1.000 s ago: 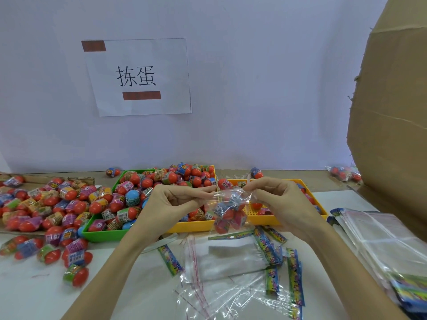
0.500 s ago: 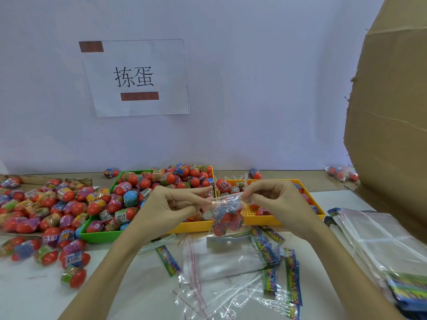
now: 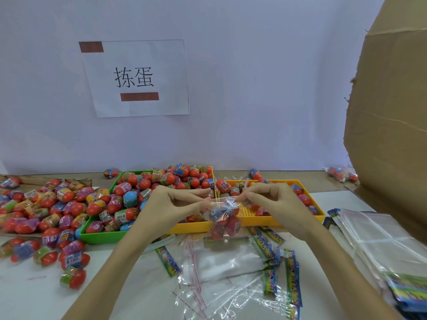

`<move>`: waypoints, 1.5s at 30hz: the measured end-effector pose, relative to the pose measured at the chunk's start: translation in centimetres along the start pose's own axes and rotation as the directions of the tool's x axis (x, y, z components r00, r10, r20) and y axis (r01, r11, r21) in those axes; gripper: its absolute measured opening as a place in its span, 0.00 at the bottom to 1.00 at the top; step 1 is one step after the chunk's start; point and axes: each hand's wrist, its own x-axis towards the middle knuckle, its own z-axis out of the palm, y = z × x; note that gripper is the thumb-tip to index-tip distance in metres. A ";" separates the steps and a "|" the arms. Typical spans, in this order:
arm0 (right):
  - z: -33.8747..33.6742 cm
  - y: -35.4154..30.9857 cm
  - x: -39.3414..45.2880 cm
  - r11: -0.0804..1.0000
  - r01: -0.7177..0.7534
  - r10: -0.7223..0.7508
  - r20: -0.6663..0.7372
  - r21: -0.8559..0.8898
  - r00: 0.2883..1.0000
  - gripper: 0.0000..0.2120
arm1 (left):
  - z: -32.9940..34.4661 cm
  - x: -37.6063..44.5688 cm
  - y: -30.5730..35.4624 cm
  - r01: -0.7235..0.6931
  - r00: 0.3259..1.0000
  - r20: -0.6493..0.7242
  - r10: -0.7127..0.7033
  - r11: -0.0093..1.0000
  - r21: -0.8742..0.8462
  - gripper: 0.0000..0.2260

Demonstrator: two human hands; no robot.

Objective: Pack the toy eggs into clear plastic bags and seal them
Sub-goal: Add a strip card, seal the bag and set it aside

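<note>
Eggs (image 3: 41, 204), loose and wrapped in bright printed film with red ends, are lying in a heap at the left edge of the frame, spilling onto the white table (image 3: 27, 296) in the lower left. Just right of them we are seeing a green tray (image 3: 101, 236) piled with more of the same, and behind it, in the upper left, a paper sign (image 3: 138, 77) is hanging on the pale wall. At centre our left hand (image 3: 166, 206) is pinching the left end of the mouth of a clear plastic bag (image 3: 223, 215) between thumb and forefinger, the other fingers loosely curled. The bag is hanging in the air in front of the trays, holding a few toy eggs bunched at its bottom, above the table and not touching it. Our right hand (image 3: 275, 204) is pinching the right end of the bag's mouth the same way, fingers curled in. Behind both hands a yellow tray (image 3: 277, 220) is sitting beside the green one, with some eggs in it. Below the hands, in the lower middle of the frame, empty clear bags (image 3: 221, 269) with red-edged strips are lying crumpled on the table among colourful printed cards (image 3: 291, 278). At lower right a stack of flat bags (image 3: 381, 241) is resting on the table, and a large cardboard box (image 3: 392, 112) is filling the right edge, with one filled bag (image 3: 342, 173) lying near its foot at the back.
</note>
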 end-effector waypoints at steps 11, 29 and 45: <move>0.1 1.0 0.3 0.998 0.015 -0.014 0.017 -0.062 1.000 0.04 | 0.7 0.1 -0.1 0.037 0.999 -0.013 -0.039 0.991 -0.125 0.11; 0.6 0.9 0.2 0.995 0.011 -0.008 0.028 -0.101 1.000 0.10 | 1.5 0.2 -0.5 0.120 0.992 0.051 -0.115 0.987 -0.104 0.25; -0.3 0.5 -0.3 0.985 -0.153 0.164 0.162 -0.078 0.973 0.05 | 1.6 -0.3 -0.1 0.063 0.996 0.062 -0.060 0.996 -0.057 0.10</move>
